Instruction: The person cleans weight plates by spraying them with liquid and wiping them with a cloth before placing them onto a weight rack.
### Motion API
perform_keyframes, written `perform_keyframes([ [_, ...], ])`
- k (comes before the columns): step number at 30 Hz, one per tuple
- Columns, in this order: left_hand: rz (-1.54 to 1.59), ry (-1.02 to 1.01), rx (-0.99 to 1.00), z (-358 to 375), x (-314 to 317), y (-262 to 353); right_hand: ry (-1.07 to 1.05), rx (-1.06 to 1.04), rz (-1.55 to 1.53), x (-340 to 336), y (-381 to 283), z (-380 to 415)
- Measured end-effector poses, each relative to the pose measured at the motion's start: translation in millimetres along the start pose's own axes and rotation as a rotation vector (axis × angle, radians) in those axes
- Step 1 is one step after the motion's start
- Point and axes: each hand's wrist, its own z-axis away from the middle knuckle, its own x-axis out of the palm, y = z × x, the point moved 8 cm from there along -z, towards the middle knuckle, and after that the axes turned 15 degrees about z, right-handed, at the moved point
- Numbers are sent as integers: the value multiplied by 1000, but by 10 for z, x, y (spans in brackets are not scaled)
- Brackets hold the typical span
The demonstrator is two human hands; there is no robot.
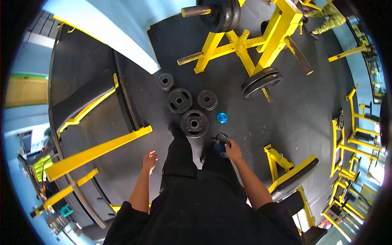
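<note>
My left hand (150, 161) hangs beside my left leg, its fingers loosely curled apart and nothing in it. My right hand (233, 150) is closed around a dark blue item with a black loop (221, 148), beside my right leg; what the item is cannot be made out. On the black floor in front of my feet lie stacks of black weight plates: a small one (165, 82), two middle ones (179, 101) (207, 100) and one nearest my feet (194, 123). A small bright blue object (221, 118) lies to the right of them.
A yellow plate rack (245, 47) holding black plates (261, 82) stands ahead. A black-padded bench (85, 98) and a yellow beam (100, 153) are on the left. Another padded bench (295, 173) is at the right. A person in patterned trousers (330, 22) is at the far right.
</note>
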Motion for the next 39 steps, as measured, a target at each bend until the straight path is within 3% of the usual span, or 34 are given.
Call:
perform_keyframes([
  [5,66,50,90,273,19,-277,76,44,-182,170,94,-150],
  [8,72,42,40,336,242,-361,109,17,-238,221,-107,-287],
  [9,81,43,14,199,271,-528,146,-37,-232,233,-199,-315],
  [11,-13,-101,158,-214,538,-843,80,-37,-158,253,-383,-358],
  [13,-6,-114,142,-419,808,-824,8,-41,-73,434,-431,-568],
  [19,-60,-451,460,-676,1852,-179,31,-87,-59,1149,-606,-1161],
  [20,-32,-441,462,-689,2006,-157,-45,-37,-163,1394,-548,-1297],
  [22,-11,-303,749,-674,2154,-43,-123,-5,-248,1672,-560,-1408],
  [24,30,-293,719,-872,2281,-198,-336,-74,-365,1898,-753,-1349],
  [26,71,-290,703,-1100,2349,-278,-297,-112,-359,1864,-805,-1327],
  [28,-64,-484,448,-1358,2433,-434,-389,-220,-278,1956,-687,-1514],
  [29,-154,-398,539,-1459,2397,-394,-337,-248,-418,1878,-602,-1584],
  [31,-145,-325,543,-1511,2390,-272,-292,-280,-418,1705,-312,-1884],
  [34,-186,-218,620,-1499,2432,-255,-150,-280,-183,1718,546,-2722],
  [36,-107,-146,662,-1373,2444,-255,405,-465,163,1489,823,-3303],
  [37,-108,-140,604,-1232,2473,-377,349,-452,177,1551,988,-3358],
  [39,119,-11,660,-986,2350,-337,502,-420,281,1537,1040,-3511],
])
